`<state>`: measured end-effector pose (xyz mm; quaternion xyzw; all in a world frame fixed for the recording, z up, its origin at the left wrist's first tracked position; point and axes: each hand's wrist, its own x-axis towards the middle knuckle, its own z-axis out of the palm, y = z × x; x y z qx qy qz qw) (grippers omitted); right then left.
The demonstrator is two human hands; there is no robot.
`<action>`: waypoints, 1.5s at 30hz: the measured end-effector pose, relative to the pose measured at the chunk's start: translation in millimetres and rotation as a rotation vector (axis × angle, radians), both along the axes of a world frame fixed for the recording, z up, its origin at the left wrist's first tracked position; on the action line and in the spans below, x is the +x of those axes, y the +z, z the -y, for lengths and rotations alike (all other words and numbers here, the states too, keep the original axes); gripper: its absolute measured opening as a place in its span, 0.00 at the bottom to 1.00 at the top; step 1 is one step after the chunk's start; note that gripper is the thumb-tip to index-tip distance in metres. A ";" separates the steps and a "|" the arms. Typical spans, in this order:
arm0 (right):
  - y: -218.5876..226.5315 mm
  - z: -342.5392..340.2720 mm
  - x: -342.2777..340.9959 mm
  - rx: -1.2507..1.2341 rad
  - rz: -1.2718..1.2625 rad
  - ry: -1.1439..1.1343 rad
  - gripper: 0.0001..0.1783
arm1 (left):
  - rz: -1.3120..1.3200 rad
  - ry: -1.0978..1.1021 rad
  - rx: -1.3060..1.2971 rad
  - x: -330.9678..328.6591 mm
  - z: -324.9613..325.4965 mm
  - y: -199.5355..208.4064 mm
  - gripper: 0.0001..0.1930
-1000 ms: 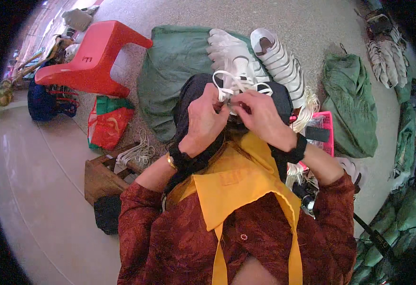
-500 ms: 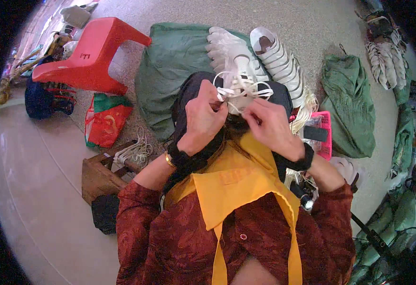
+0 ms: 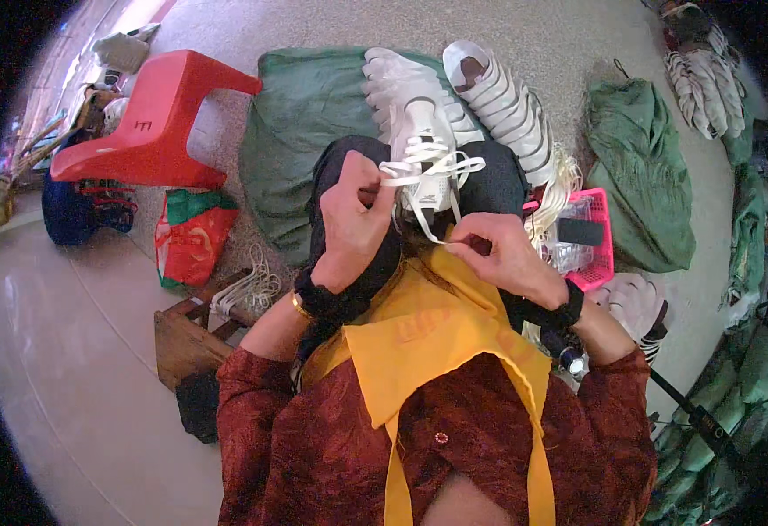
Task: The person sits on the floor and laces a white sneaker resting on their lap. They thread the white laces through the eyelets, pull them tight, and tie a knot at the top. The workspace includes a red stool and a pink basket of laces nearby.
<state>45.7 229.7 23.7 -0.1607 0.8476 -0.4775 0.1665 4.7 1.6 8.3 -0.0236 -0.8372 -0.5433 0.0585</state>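
Observation:
A white sneaker [image 3: 429, 195] rests between my knees, its toe pointing away from me. A flat white shoelace [image 3: 428, 230] runs through its eyelets, with loose loops over the tongue. On the sneaker's left, my left hand [image 3: 353, 219] is closed, thumb and finger pinching the lace beside the upper eyelets. Nearer to me and to the right, my right hand [image 3: 508, 254] pinches a stretch of the lace drawn out from the shoe's heel end. The sneaker's far side is partly lost against other white uppers.
Nested white shoe uppers [image 3: 511, 118] lie beyond my knees, beside a green sack [image 3: 301, 105]. At left stand a red plastic stool [image 3: 160, 114] and a wooden stool [image 3: 182, 346] bearing laces [image 3: 248, 285]. At right are a pink basket [image 3: 601, 254] and another green sack [image 3: 643, 175].
My right hand has drawn back toward me, pulling the lace out straighter. My left hand has lowered slightly and stays by the eyelets. More of the sneaker shows between my hands.

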 end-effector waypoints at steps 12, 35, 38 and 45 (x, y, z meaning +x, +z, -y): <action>-7.1 6.4 -21.6 0.386 -0.300 -0.083 0.12 | -0.161 -0.040 -0.215 11.0 15.1 10.6 0.10; -30.5 -13.6 -15.6 0.072 -0.389 0.005 0.12 | 0.053 -0.141 0.118 51.7 37.8 16.6 0.11; -31.5 -7.4 -19.1 0.241 -0.450 0.135 0.17 | 0.037 -0.088 0.168 51.6 36.1 29.3 0.12; -39.3 3.6 -38.6 0.461 -0.530 0.329 0.13 | 0.025 -0.141 0.152 46.6 37.1 31.3 0.12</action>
